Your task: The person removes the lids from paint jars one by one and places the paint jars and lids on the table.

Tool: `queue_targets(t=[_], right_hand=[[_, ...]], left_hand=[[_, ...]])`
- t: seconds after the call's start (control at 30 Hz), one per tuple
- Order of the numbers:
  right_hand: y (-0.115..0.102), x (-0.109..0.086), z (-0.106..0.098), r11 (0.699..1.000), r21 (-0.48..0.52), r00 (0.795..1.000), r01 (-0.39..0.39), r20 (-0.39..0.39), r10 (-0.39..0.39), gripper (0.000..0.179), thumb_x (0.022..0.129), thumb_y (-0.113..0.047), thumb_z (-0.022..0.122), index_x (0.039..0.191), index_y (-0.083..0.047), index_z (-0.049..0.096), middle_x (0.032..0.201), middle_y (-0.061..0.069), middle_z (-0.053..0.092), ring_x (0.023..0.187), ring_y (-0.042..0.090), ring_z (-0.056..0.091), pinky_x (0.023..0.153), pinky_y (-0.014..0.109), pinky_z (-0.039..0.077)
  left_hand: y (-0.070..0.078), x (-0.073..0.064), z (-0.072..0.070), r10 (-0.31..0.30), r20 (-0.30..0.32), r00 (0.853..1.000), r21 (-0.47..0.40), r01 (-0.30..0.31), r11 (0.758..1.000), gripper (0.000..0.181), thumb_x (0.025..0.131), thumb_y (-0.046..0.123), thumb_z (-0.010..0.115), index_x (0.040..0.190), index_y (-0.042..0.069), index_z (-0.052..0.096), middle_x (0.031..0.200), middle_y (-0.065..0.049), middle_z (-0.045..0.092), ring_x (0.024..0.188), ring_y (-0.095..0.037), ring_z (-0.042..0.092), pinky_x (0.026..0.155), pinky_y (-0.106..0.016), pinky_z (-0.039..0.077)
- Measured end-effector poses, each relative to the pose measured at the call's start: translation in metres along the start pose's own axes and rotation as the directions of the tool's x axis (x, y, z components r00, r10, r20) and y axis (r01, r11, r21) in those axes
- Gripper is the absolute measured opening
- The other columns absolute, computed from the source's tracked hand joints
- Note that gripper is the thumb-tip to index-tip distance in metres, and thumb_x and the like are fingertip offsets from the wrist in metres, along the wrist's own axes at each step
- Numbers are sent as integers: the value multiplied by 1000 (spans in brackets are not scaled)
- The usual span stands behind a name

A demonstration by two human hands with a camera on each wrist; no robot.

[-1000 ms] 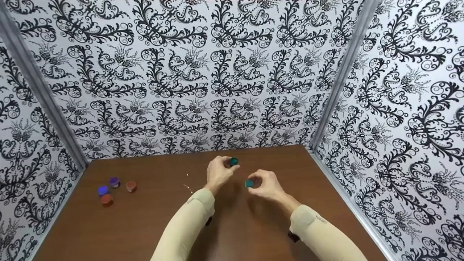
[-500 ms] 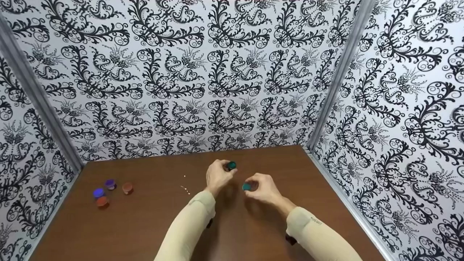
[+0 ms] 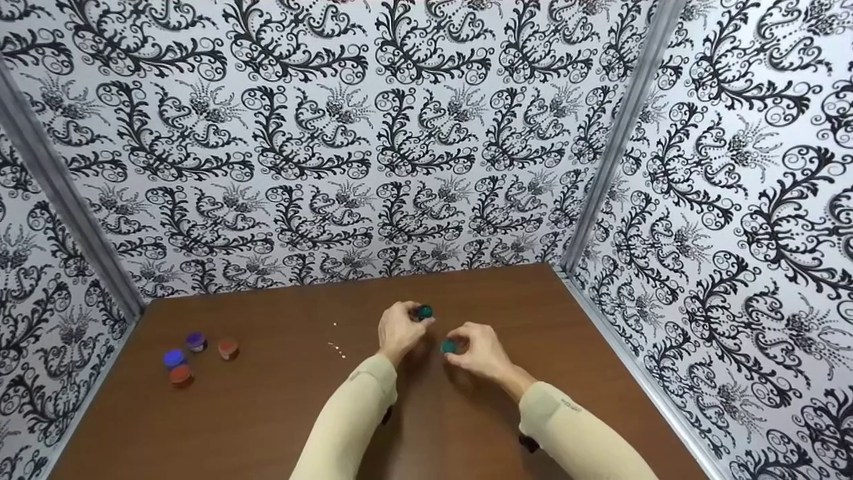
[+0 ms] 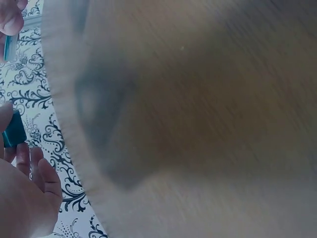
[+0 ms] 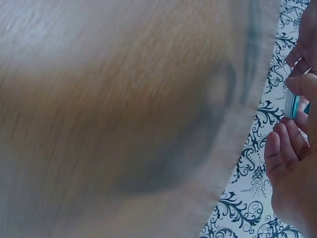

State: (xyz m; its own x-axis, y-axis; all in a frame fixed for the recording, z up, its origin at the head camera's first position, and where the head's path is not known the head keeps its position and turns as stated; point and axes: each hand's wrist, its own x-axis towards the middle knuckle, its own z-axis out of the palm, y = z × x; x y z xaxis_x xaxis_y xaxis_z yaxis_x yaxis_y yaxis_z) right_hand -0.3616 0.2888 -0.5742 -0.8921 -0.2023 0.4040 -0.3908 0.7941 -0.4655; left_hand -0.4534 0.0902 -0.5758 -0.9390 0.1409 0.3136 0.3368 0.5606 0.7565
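Observation:
In the head view my left hand [image 3: 398, 330] pinches a small open teal jar [image 3: 424, 311] between thumb and fingers, its dark round mouth towards me. My right hand [image 3: 485, 350] pinches a round teal lid [image 3: 448, 347], apart from the jar and a little nearer to me. The left wrist view catches the teal jar [image 4: 15, 131] in the left fingers at its left edge, with part of the lid [image 4: 10, 48] above. At the right edge of the right wrist view, the lid [image 5: 291, 105] shows side-on with a pale rim. What the jar contains is too small to tell.
Several small closed jars stand on the left of the brown table [image 3: 266, 413]: a purple-lidded one [image 3: 196, 342], a blue-lidded one [image 3: 174, 359] and red-lidded ones, such as this jar [image 3: 228, 349]. Pale specks [image 3: 337, 348] lie left of my left hand. Patterned walls enclose the table.
The head view has shifted slightly, so the jars on the table appear further left. My hands, with the jar and lid, have come a little closer together. Both grips are unchanged.

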Motion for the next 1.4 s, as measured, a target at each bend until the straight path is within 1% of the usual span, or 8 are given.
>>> queue_targets(t=[0.13,0.27,0.5,0.77,0.93,1.07,1.2,1.4], right_hand=[[2,-1,2,1000,2,1000,-24,8,24,32,85,-18,95,113,-6,85,98,8,79,86,20,73,76,31,63],[4,-4,4,998,1,997,-65,34,65,32,87,-17,94,116,-7,85,102,7,79,89,20,74,78,32,63],[6,-8,6,996,-1,995,-90,47,90,31,90,-19,93,117,-8,86,102,8,79,90,22,73,79,34,64],[11,-13,10,992,9,989,-127,73,126,32,93,-22,92,121,-7,86,103,6,78,91,20,72,80,36,64],[15,-14,13,990,-11,987,-140,76,141,31,92,-21,91,119,-7,86,102,5,78,88,17,72,78,33,64],[18,-14,16,987,-18,984,-159,81,160,28,92,-22,92,116,-10,86,100,3,78,87,14,71,78,31,63],[19,-14,18,986,-26,982,-166,89,167,27,91,-23,93,113,-10,87,99,3,78,87,13,69,77,30,61],[21,-14,21,983,-34,977,-179,114,182,27,92,-25,92,114,-10,86,101,4,78,87,13,68,77,33,60]], left_hand=[[-4,4,4,-2,-17,1000,0,2,1000,35,86,34,96,113,14,88,100,-4,87,94,-27,82,90,-49,66],[-5,4,10,-22,-2,1000,3,22,1000,34,85,33,95,113,15,88,103,-5,88,97,-29,82,92,-50,66],[-4,-3,18,-49,34,998,9,49,999,30,87,29,94,113,15,87,104,-5,87,97,-30,81,93,-51,65],[-4,-8,25,-63,38,997,48,61,997,32,87,29,95,113,12,87,106,-9,87,99,-34,81,94,-55,65],[-5,-11,27,-67,35,997,103,63,993,33,86,30,95,112,12,86,107,-10,86,100,-35,81,93,-55,65],[-7,-10,30,-92,42,995,109,87,990,34,87,31,95,114,13,86,109,-10,86,102,-35,80,95,-55,65],[-9,-10,33,-100,43,994,123,94,988,35,87,32,96,115,12,86,111,-11,86,103,-35,81,95,-55,65],[-13,-9,39,-119,70,990,146,108,983,37,87,32,97,116,13,86,112,-12,86,103,-35,81,94,-56,65]])
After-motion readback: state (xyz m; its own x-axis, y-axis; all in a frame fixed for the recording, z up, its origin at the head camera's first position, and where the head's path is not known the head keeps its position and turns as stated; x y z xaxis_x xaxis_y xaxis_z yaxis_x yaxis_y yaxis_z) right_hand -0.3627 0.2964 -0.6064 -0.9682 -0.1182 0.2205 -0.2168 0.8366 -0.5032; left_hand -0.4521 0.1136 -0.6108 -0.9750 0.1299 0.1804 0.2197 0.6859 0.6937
